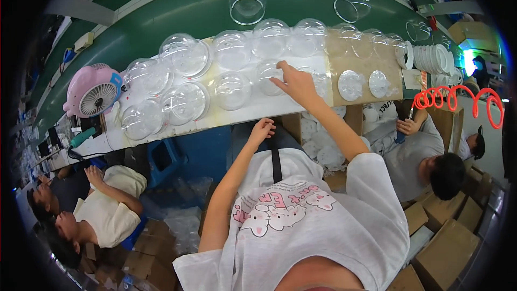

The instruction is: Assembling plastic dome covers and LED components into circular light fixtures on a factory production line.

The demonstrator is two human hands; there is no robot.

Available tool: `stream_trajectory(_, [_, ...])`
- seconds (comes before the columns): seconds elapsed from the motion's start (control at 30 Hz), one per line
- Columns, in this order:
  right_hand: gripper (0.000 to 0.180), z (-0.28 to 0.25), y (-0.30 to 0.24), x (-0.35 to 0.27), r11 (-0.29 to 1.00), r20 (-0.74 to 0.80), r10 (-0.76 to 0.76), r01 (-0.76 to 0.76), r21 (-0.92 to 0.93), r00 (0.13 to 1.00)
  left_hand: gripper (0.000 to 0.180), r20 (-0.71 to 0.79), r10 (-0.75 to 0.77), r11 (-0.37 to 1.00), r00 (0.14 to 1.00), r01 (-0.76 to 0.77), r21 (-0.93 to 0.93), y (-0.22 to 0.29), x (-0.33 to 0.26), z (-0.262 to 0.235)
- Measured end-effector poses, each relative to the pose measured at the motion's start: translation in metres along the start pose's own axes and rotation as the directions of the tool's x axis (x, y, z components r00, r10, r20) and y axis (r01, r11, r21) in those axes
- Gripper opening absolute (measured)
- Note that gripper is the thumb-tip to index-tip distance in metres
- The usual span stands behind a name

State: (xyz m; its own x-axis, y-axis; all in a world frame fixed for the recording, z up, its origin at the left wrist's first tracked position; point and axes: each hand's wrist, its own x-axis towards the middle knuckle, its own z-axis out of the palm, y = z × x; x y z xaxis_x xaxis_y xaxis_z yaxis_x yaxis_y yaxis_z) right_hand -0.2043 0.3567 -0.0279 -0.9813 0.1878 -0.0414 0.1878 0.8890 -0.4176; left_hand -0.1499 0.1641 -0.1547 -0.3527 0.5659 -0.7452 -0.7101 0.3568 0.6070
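Two uneven rows of clear plastic domes stand on a white-topped work surface. My right hand (299, 83) reaches over the front row, thumb and index finger spread apart at the right side of a clear dome (267, 79); whether the fingertips touch it I cannot tell. Left of that dome stands another clear dome (232, 90), and behind it a taller one (271, 37). My left hand (262, 130) hangs at the front edge of the table by my lap, fingers loosely bent and holding nothing visible. Flat clear-and-white discs (351, 85) lie on brown board to the right.
A pink fan (95, 91) stands at the left end. White round bases (434, 59) are stacked at the right, near a red coiled hose (458, 97). Two loose domes, one a clear globe (247, 5), rest on the green table. Co-workers sit on both sides; cartons (444, 250) stand behind.
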Motion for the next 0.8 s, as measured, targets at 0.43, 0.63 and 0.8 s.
stream_trajectory(0.43, [0.017,-0.03,-0.018,-0.007,0.959,-0.168,0.19,-0.146,0.243,0.967,0.021,0.144,0.26,0.908,0.955,-0.292,0.299,-0.02,0.014,-0.025])
stream_trajectory(0.63, [0.012,-0.108,-0.004,-0.079,0.762,-0.351,0.502,-0.213,0.611,0.791,0.037,0.068,0.421,0.802,0.904,-0.406,0.439,0.008,0.017,-0.007])
stream_trajectory(0.8, [0.012,-0.159,-0.01,-0.103,0.79,-0.42,0.532,-0.252,0.559,0.736,0.082,0.123,0.731,0.455,0.671,-0.614,0.645,0.036,0.061,0.02])
